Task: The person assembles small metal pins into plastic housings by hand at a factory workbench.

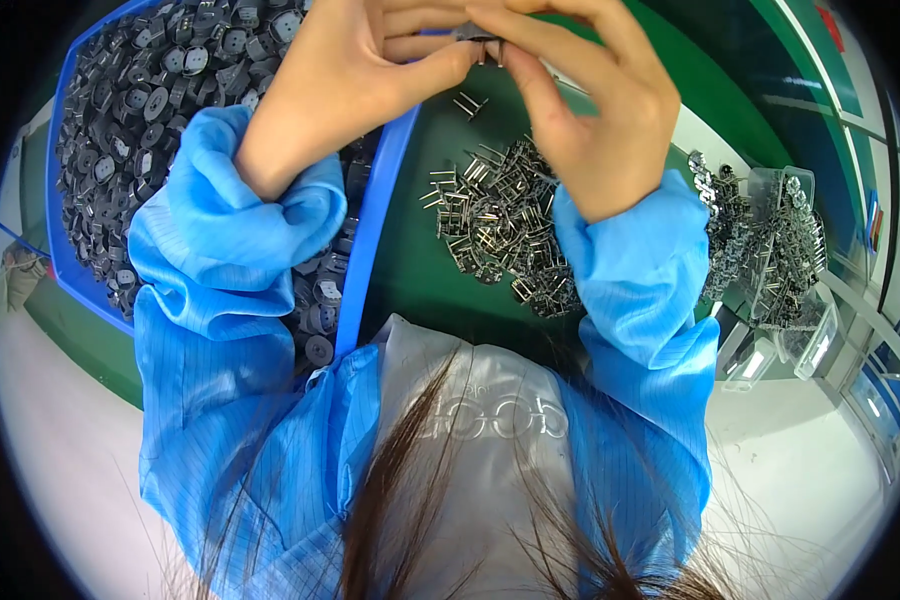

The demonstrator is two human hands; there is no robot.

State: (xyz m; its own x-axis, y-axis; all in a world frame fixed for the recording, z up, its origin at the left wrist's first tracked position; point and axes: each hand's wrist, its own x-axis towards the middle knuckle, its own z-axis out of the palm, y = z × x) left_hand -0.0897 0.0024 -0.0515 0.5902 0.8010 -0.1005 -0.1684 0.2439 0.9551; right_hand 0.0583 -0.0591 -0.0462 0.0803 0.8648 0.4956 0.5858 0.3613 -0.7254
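Observation:
Near the top edge, my left hand (370, 70) and my right hand (605, 110) meet, fingertips pinched together. Between them is a small dark grey plastic part (476, 32), its far side covered by my fingers. My left thumb presses against this part. Short metal pins (489, 52) stick out below it, by my right thumb and forefinger. Below the hands, a heap of metal pin pieces (495, 215) lies on the green work surface (400, 260). One loose pin piece (471, 106) lies apart from the heap, under the held part.
To the left, a large blue bin (372, 240) holds many round dark plastic parts (155, 105). At the right, clear plastic containers (770, 200) stand among more metal pieces (725, 235). A pale rail and window frame (885, 150) run along the far right.

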